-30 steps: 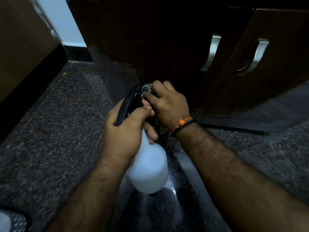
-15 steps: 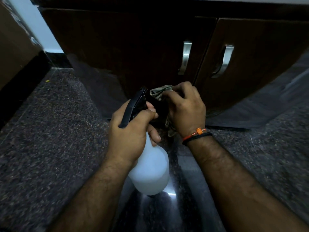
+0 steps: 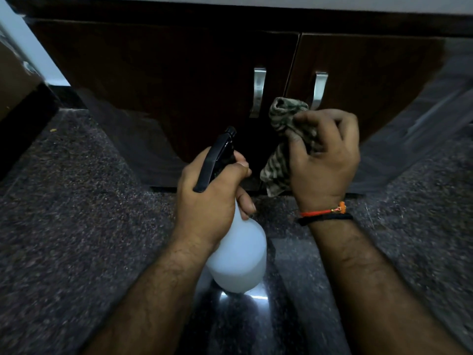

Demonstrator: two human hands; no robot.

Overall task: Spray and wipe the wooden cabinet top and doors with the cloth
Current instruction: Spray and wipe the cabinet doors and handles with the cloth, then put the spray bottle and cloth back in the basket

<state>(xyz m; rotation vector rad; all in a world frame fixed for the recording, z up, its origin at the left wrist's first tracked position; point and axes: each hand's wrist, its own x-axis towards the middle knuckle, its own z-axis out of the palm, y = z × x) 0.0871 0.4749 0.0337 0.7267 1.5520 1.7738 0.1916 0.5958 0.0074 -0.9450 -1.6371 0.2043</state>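
A dark wooden cabinet fills the upper view, with a left door (image 3: pixel 163 85) and a right door (image 3: pixel 371 80), each with a metal handle (image 3: pixel 258 92). My left hand (image 3: pixel 207 198) grips a white spray bottle (image 3: pixel 238 257) by its neck, its black trigger head (image 3: pixel 216 160) pointing toward the doors. My right hand (image 3: pixel 325 162) holds a bunched striped cloth (image 3: pixel 284 139) in front of the gap between the doors, just below the handles. I cannot tell whether the cloth touches the wood.
Speckled dark granite floor (image 3: pixel 76 226) spreads below the cabinet, with a glossy reflective strip under my arms. A brown panel with a black skirting (image 3: pixel 23 116) stands at the left. A pale wall strip shows at the upper left.
My right hand has lifted the cloth up and to the right, away from the bottle nozzle toward the door handles. The view has shifted so both doors face me squarely.
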